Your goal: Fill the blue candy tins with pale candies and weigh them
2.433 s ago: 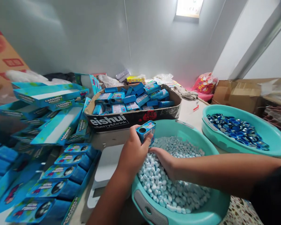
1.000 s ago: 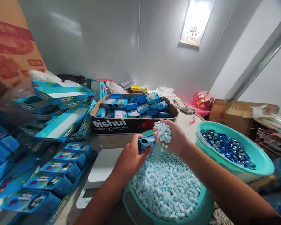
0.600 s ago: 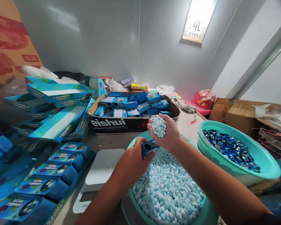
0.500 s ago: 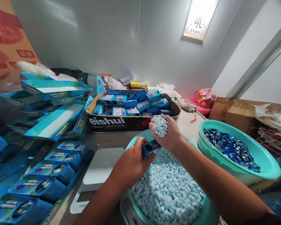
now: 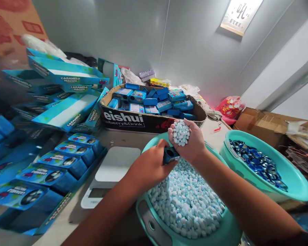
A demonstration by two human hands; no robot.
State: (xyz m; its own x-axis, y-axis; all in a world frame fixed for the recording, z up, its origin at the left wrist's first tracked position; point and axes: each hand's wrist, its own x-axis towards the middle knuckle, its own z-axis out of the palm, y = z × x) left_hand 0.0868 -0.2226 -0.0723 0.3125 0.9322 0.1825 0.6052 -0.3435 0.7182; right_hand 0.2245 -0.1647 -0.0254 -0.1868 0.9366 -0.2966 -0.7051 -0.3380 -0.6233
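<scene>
My left hand (image 5: 150, 166) grips a small blue tin (image 5: 169, 154) with a round hole in its end, held over a teal basin (image 5: 154, 225) full of pale blue candies (image 5: 187, 201). My right hand (image 5: 188, 143) is cupped palm up just above the tin, holding a heap of the same candies (image 5: 181, 132). The heel of that hand touches the tin's open end.
A white scale (image 5: 110, 172) lies left of the basin. A cardboard tray of blue tins (image 5: 154, 106) stands behind. Blue display cartons (image 5: 64, 102) and rows of filled tins (image 5: 59, 164) crowd the left. A second teal basin (image 5: 287, 189) of blue caps (image 5: 256, 162) sits at right.
My right hand scooped candies out of the basin and rose with them, and now rests cupped against the tin, which my left hand has lowered and tilted toward it. The view shifted slightly.
</scene>
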